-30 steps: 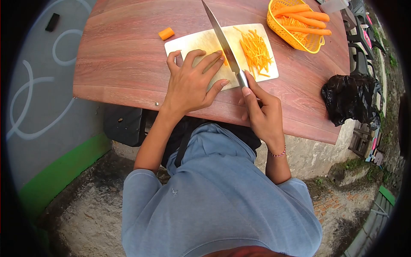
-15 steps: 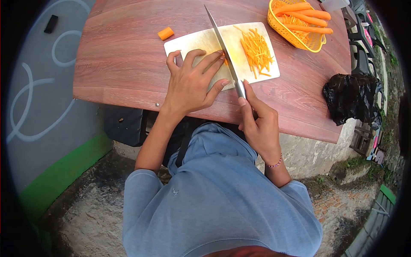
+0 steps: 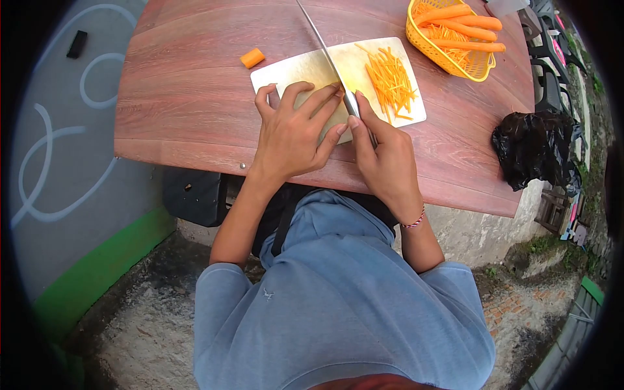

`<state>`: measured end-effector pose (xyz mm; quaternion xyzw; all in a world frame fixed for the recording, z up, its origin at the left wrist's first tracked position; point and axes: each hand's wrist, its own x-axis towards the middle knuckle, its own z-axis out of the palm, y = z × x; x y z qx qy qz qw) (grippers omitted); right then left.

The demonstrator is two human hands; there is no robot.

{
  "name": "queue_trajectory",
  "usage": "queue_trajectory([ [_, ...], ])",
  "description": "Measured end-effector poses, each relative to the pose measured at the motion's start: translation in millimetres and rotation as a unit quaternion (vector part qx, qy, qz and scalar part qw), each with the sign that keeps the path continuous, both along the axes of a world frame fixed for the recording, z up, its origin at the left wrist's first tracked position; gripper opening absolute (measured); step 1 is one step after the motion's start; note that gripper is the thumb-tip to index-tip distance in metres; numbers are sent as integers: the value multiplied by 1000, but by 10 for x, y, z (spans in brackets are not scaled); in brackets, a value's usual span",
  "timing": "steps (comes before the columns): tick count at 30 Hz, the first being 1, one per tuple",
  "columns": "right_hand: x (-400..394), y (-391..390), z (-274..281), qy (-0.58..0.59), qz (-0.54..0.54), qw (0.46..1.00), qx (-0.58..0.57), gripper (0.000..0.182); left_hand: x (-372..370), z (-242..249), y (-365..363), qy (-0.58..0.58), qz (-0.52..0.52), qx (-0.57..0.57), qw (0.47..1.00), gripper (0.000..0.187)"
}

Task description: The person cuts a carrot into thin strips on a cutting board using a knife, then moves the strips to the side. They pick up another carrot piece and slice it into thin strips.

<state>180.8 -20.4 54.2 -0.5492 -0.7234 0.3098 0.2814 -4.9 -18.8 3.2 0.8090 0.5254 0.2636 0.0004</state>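
Note:
My right hand (image 3: 388, 156) grips the handle of a kitchen knife (image 3: 327, 54), its long blade slanting up and left across the white cutting board (image 3: 309, 65). Close beside the blade, the fingertips of my left hand (image 3: 290, 133) press down on a small piece of carrot, which the fingers almost wholly hide. Its thumb points toward the knife. Thin carrot strips (image 3: 391, 81) lie in a pile on the right part of the board. Just off the board's upper left corner sits a short carrot chunk (image 3: 252, 58).
A yellow plastic basket (image 3: 480, 70) with whole carrots (image 3: 469, 45) and shreds stands at the table's upper right. A black plastic bag (image 3: 530, 149) hangs by the right edge of the wooden table (image 3: 188, 97). Dark chairs (image 3: 548, 84) stand beyond.
My right hand and the knife have moved up and slightly left, so the blade reaches farther across the board. My left hand stays almost in place; the orange by its fingertips shows less.

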Motion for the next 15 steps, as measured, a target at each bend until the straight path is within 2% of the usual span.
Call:
queue_trajectory([
  [2, 77, -32, 14, 8, -3, 1000, -11, 40, 9, -3, 1, -7, 2, 3, 1000, 46],
  [4, 173, -91, 37, 41, -19, 995, -88, 41, 11, -4, 1, -9, 1, 3, 1000, 46],
  [5, 216, -99, 18, 40, -19, 995, -88, 41, 10, -4, -3, -10, 0, 3, 1000, 46],
  [7, 289, -127, -42, 91, -42, 988, -119, 42, 5, 23, -16, -4, 1, -6, 1000, 46],
  [15, 271, -191, 14, 106, -33, 985, -130, 41, 4, 20, -28, 8, 6, -13, 1000, 48],
])
